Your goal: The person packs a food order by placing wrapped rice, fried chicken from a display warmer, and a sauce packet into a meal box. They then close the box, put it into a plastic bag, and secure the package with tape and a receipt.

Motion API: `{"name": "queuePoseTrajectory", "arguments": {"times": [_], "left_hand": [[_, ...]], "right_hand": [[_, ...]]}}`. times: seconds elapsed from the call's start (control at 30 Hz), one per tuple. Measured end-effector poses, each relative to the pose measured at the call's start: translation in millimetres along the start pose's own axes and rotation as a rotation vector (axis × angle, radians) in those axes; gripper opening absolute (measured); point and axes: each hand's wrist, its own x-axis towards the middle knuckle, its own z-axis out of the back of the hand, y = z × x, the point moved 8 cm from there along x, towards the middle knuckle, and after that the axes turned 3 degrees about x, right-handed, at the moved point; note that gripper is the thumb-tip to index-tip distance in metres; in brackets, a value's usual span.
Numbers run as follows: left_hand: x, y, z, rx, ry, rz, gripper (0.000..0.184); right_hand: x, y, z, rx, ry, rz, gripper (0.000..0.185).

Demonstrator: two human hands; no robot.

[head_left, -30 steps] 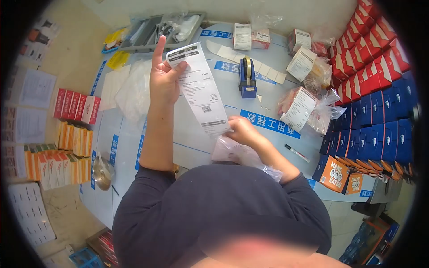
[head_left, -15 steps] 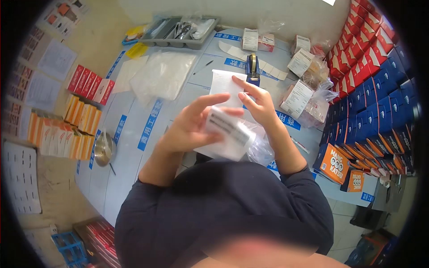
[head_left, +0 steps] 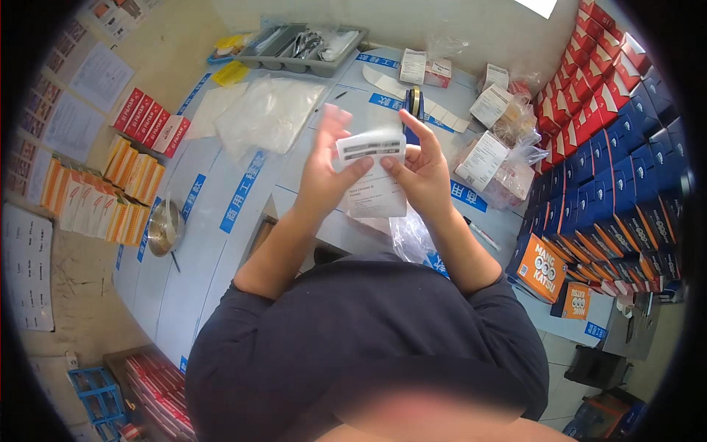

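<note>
A printed paper receipt (head_left: 378, 193) is held up in front of my chest, with dark printed bands near its top. My left hand (head_left: 324, 171) has its thumb pressed on the receipt's left side; its other fingers stretch upward and are slightly blurred. On the right side, my right hand (head_left: 425, 173) pinches the paper, thumb on the front and forefinger pointing up. A clear plastic bag (head_left: 412, 237) lies below the receipt, partly hidden by it. Just beyond my right hand, a blue tape dispenser (head_left: 414, 107) is partly covered by my fingers.
Bagged packs with receipts (head_left: 482, 158) stand at the right, before stacked blue boxes (head_left: 626, 177) and red boxes (head_left: 582, 88). Plastic sheets (head_left: 269, 114) and a grey cutlery tray (head_left: 294, 62) lie farther back. A metal bowl (head_left: 163, 234) sits at the left by small cartons (head_left: 103, 202).
The receipt, earlier blurred and spread with a second part upright behind it, now forms one compact, upright piece. My left hand has moved up, and both thumbs now press its front.
</note>
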Motion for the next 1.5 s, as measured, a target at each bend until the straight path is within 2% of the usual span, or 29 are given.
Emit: {"name": "queuePoseTrajectory", "arguments": {"times": [0.03, 0.07, 0.13, 0.17, 0.23, 0.27, 0.33, 0.37, 0.4, 0.47, 0.53, 0.6, 0.63, 0.67, 0.73, 0.8, 0.83, 0.87, 0.9, 1.0, 1.07, 1.17, 1.27, 1.3, 1.33, 1.37, 1.4, 1.43, 1.5], "left_hand": [[-3, 17, -16, -0.333, 0.193, 0.28, 0.056], [-5, 19, -17, -0.335, 0.192, 0.282, 0.056], [-15, 38, -27, -0.327, 0.283, 0.523, 0.044], [-14, 40, -29, -0.326, 0.283, 0.526, 0.044], [-4, 43, -14, -0.302, 0.018, 0.463, 0.035], [2, 45, -13, -0.301, 0.017, 0.467, 0.035], [19, 48, 6, -0.786, -0.242, 0.399, 0.033], [26, 51, 9, -0.823, -0.215, 0.421, 0.033], [27, 51, 6, -0.821, -0.213, 0.43, 0.033], [32, 47, -3, -0.955, -0.196, 0.38, 0.034], [36, 64, -5, -0.995, -0.18, 0.366, 0.034], [45, 100, -2, -1.042, -0.156, 0.359, 0.034], [60, 113, -1, -1.149, 0.056, 0.2, 0.032], [71, 104, 0, -1.248, 0.269, 0.031, 0.031], [87, 145, 10, -0.531, 0.047, 0.269, 0.034], [98, 190, -42, 0.604, 0.606, 0.277, 0.046], [99, 208, -61, 0.751, 0.705, 0.318, 0.051], [99, 226, -78, 0.9, 0.804, 0.357, 0.055], [105, 239, -91, 0.891, 0.805, 0.357, 0.055], [112, 285, -121, 0.932, 0.93, 0.34, 0.063], [115, 306, -128, 0.949, 0.899, 0.318, 0.069], [113, 306, -127, 0.97, 0.933, 0.423, 0.071], [106, 299, -124, 0.992, 0.968, 0.467, 0.065], [109, 299, -126, 0.996, 0.963, 0.438, 0.06], [110, 313, -122, 0.998, 0.967, 0.446, 0.06], [115, 329, -111, 0.963, 0.855, 0.397, 0.053], [112, 335, -96, 0.927, 0.745, 0.358, 0.048], [107, 320, -79, 0.926, 0.752, 0.392, 0.048], [79, 283, -39, 0.405, 0.639, 0.984, 0.036]], "right_hand": [[1, -2, 2, -0.113, 0.028, 0.001, 0.068], [3, -3, 5, -0.114, 0.028, -0.002, 0.068], [7, -12, 10, -0.189, 0.027, -0.076, 0.071], [8, -16, 14, -0.187, 0.026, -0.078, 0.071], [10, -30, 25, -0.329, 0.014, -0.153, 0.06], [12, -32, 30, -0.327, 0.013, -0.156, 0.06], [15, -45, 31, -0.679, 0.168, -0.206, 0.045], [12, -67, 42, -0.229, 0.036, -0.356, 0.02], [13, -75, 46, -0.225, 0.03, -0.36, 0.02], [20, -73, 61, 0.293, -0.196, -0.208, 0.008], [22, -75, 64, 0.29, -0.227, -0.182, 0.011], [22, -81, 69, -0.177, -0.168, -0.241, 0.01], [23, -93, 70, -0.261, -0.067, -0.367, 0.008], [28, -100, 84, -0.265, -0.082, -0.37, 0.008], [44, -115, 135, -0.67, -0.113, -0.224, 0.016], [69, -153, 240, -0.727, -0.459, -0.283, 0.024], [81, -156, 247, -0.735, -0.458, -0.287, 0.024], [83, -175, 259, -0.635, -0.521, -0.548, 0.024], [80, -193, 266, -0.524, -0.582, -0.807, 0.024], [93, -247, 286, -0.414, -0.502, -0.648, 0.021], [79, -227, 262, -0.411, -0.578, -0.642, 0.019], [50, -208, 235, -0.369, -0.662, -0.48, 0.018], [29, -237, 242, -0.318, -0.633, -0.668, 0.018], [29, -242, 250, -0.383, -0.67, -0.645, 0.019], [36, -238, 258, -0.653, -0.622, -0.62, 0.019], [44, -234, 266, -0.922, -0.557, -0.587, 0.02], [48, -235, 271, -0.957, -0.528, -0.59, 0.02], [48, -238, 276, -0.987, -0.495, -0.605, 0.021], [43, -245, 294, -1.103, -0.473, -0.554, 0.021]]}}
